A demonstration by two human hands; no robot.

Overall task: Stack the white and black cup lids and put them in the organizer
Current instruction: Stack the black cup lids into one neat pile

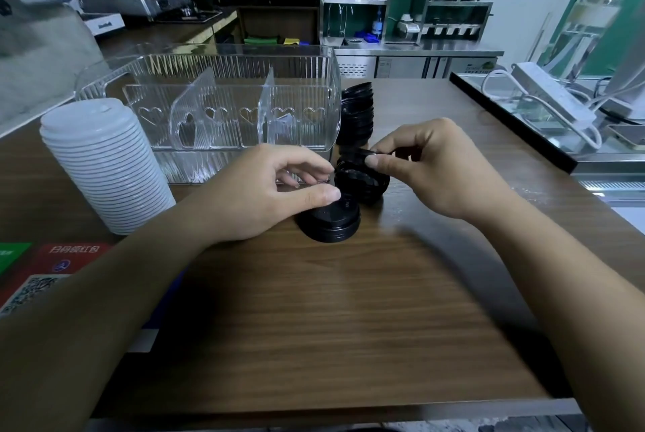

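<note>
Mid-stacking of the black lids, frame centre. Right hand [431, 166] pinched one black lid [363, 153] over a leaning pile [363, 183]; left hand [279, 190] hung loosely curled, gripping nothing, above a short black stack [330, 222] on the desk [331, 320]. White stack [104, 166] stood left, organizer [223, 110] behind, holding no lids. Next, probably: seat the lid squarely, merge piles.

**Readable text on the counter**

A red card [75, 257] lying on the wooden counter, well to the left of the left hand [265, 194] and nearer the viewer, bears white Chinese characters reading roughly "扫码领红包". Below them sits a QR code [31, 292]. Lettering elsewhere, on the background appliances, is too blurred to read.
</note>
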